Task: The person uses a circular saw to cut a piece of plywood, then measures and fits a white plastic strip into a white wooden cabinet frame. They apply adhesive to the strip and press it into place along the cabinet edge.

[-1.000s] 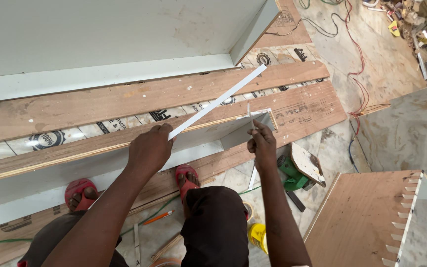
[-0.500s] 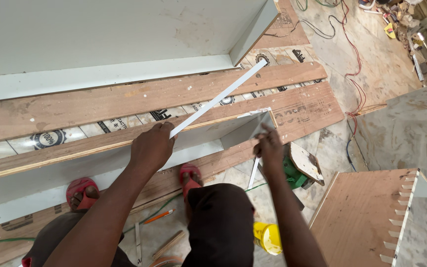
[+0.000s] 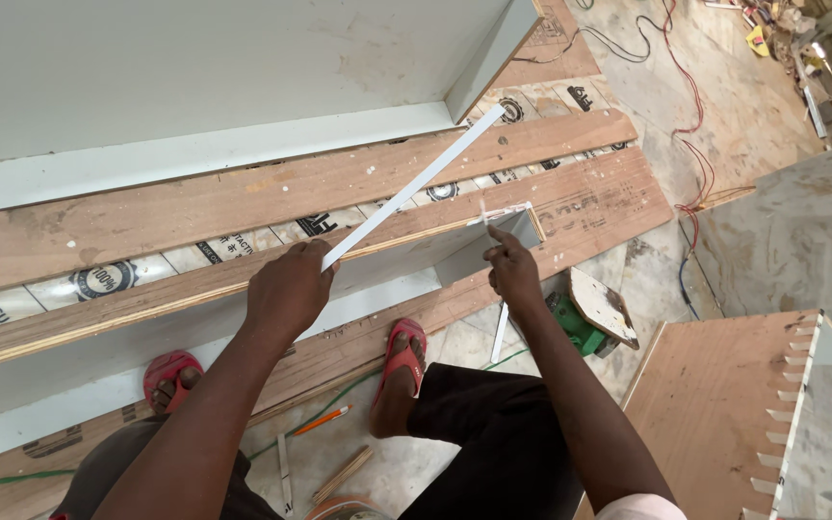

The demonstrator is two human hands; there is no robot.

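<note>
Over stacked boards (image 3: 243,207), my left hand (image 3: 288,289) grips a white strip (image 3: 416,188); right hand (image 3: 512,270) pinches its bent end (image 3: 503,214), which I judge might snap

Pale tiled floor (image 3: 647,279) carries long brown plywood planks (image 3: 243,207) laid side by side. On the floor: orange pencil (image 3: 322,420), green cable (image 3: 2,480), red cable (image 3: 690,125), green power tool (image 3: 575,323), short wooden sticks (image 3: 344,474).

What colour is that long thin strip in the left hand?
White; the strip shows clearly in the head view.
</note>
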